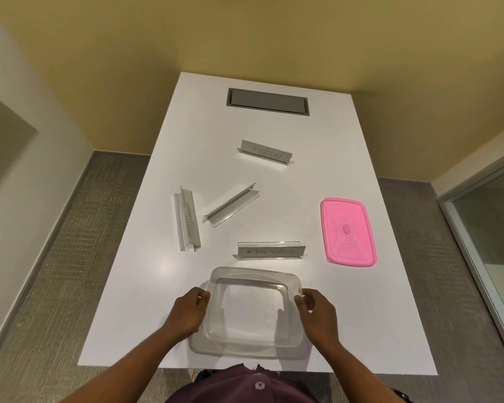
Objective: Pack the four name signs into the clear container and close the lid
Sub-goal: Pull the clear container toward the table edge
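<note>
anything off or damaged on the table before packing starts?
Nothing damaged or spilled. The four name signs just lie scattered at different angles. The pink lid sits off to the right, and both hands hold the empty clear container.

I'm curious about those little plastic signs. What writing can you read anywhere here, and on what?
"ELEPHANT": left name sign.
Nearest sign: upside-down handwriting ending in "MAN"; the rest is unclear.
Far sign: handwriting too faint to read.
Middle sign: no writing visible.
Pink lid, clear container: none.
</note>
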Demonstrator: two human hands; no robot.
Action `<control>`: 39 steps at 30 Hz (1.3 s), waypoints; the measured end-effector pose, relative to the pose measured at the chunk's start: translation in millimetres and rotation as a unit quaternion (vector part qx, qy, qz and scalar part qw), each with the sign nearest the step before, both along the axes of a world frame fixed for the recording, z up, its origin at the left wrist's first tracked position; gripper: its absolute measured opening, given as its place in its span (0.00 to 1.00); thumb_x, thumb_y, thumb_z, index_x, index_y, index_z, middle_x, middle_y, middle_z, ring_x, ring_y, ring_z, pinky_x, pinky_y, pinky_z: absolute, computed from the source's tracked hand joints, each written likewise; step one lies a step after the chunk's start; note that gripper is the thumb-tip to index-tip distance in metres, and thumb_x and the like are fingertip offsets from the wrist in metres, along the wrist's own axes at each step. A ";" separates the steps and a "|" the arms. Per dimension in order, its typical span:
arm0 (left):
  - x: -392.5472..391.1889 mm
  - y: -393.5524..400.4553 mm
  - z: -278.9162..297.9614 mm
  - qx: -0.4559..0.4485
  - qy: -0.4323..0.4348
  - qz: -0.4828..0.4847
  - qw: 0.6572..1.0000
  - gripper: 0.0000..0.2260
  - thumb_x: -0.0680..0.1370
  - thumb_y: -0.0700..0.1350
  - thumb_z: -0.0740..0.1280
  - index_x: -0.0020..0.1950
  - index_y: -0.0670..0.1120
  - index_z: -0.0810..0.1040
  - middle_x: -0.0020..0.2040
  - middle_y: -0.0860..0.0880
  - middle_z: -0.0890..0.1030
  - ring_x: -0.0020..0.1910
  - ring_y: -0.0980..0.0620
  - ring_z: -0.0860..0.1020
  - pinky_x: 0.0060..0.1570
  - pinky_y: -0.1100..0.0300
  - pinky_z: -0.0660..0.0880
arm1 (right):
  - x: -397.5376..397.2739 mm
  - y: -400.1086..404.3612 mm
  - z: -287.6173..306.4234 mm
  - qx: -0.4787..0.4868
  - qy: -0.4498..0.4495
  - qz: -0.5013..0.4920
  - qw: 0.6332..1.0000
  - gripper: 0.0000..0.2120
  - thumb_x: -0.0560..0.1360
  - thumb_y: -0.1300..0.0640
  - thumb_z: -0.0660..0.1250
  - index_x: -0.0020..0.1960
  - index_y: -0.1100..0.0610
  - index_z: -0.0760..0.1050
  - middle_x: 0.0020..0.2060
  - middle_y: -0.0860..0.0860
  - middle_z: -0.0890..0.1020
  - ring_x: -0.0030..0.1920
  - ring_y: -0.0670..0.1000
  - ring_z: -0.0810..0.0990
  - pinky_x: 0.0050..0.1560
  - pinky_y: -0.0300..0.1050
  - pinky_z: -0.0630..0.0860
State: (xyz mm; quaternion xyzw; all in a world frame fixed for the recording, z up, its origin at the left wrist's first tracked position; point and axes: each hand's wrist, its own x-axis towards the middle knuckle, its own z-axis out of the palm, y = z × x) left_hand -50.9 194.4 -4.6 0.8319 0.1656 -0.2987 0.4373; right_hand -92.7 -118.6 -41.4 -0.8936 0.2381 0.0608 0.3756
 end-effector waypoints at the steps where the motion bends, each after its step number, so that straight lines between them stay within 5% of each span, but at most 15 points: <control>1: -0.2 1.9 -0.7 0.000 0.005 -0.004 1.000 0.13 0.83 0.53 0.59 0.56 0.46 0.76 0.48 0.46 0.80 0.41 0.44 0.81 0.39 0.46 0.84 | -0.5 -1.7 -1.1 0.004 0.005 0.001 1.000 0.12 0.79 0.48 0.69 0.59 0.52 0.80 0.46 0.42 0.83 0.44 0.39 0.79 0.52 0.44 0.79; 9: 3.6 11.7 -11.7 -0.039 0.016 0.021 0.999 0.16 0.81 0.58 0.63 0.61 0.49 0.76 0.52 0.49 0.81 0.47 0.46 0.82 0.47 0.47 0.82 | 6.9 -14.5 -0.6 0.032 0.055 0.040 0.997 0.11 0.78 0.44 0.69 0.57 0.47 0.79 0.46 0.40 0.82 0.44 0.40 0.81 0.50 0.41 0.79; 16: 30.8 -4.6 -21.0 0.058 -0.110 0.038 0.992 0.18 0.82 0.57 0.58 0.56 0.46 0.78 0.54 0.47 0.83 0.51 0.50 0.78 0.50 0.55 0.71 | 26.3 -24.5 10.8 0.044 0.044 0.006 0.998 0.05 0.80 0.41 0.63 0.51 0.40 0.76 0.45 0.37 0.81 0.48 0.42 0.81 0.52 0.45 0.78; 22: 78.8 -29.8 -13.3 0.036 -0.148 0.035 0.988 0.12 0.82 0.52 0.62 0.52 0.44 0.79 0.49 0.47 0.83 0.48 0.49 0.80 0.49 0.56 0.72 | 71.7 -35.1 19.9 0.055 0.035 0.009 0.998 0.06 0.80 0.48 0.67 0.51 0.49 0.80 0.44 0.43 0.84 0.48 0.46 0.83 0.49 0.45 0.76; 28: 118.8 -55.2 -11.7 -0.011 -0.112 0.038 0.993 0.15 0.82 0.52 0.62 0.50 0.41 0.80 0.47 0.44 0.85 0.47 0.42 0.83 0.53 0.43 0.79 | 115.3 -38.0 18.2 0.098 0.088 -0.029 0.991 0.12 0.78 0.51 0.69 0.59 0.53 0.78 0.52 0.48 0.80 0.54 0.51 0.79 0.60 0.51 0.76; 30: 127.2 -62.7 -15.1 -0.001 -0.079 0.022 0.997 0.15 0.81 0.52 0.63 0.50 0.41 0.82 0.48 0.44 0.86 0.49 0.42 0.82 0.54 0.48 0.79 | 124.2 -37.6 16.8 0.142 0.115 -0.063 0.981 0.04 0.78 0.53 0.68 0.51 0.49 0.74 0.45 0.48 0.77 0.48 0.54 0.76 0.53 0.52 0.75; 33: 135.7 -72.2 -21.5 0.031 -0.026 -0.009 0.999 0.13 0.79 0.49 0.67 0.45 0.42 0.85 0.40 0.46 0.84 0.39 0.46 0.79 0.44 0.55 0.75 | 132.6 -37.9 11.9 0.190 0.142 -0.089 0.967 0.16 0.77 0.58 0.66 0.36 0.51 0.62 0.34 0.50 0.64 0.39 0.53 0.65 0.44 0.50 0.64; 39: 137.5 -81.3 -23.5 -0.010 0.061 0.030 0.998 0.10 0.76 0.47 0.72 0.37 0.44 0.82 0.31 0.46 0.79 0.27 0.50 0.73 0.33 0.60 0.69 | 131.0 -39.0 8.5 0.249 0.152 -0.086 0.953 0.07 0.77 0.62 0.63 0.43 0.56 0.79 0.37 0.49 0.74 0.40 0.50 0.70 0.46 0.48 0.69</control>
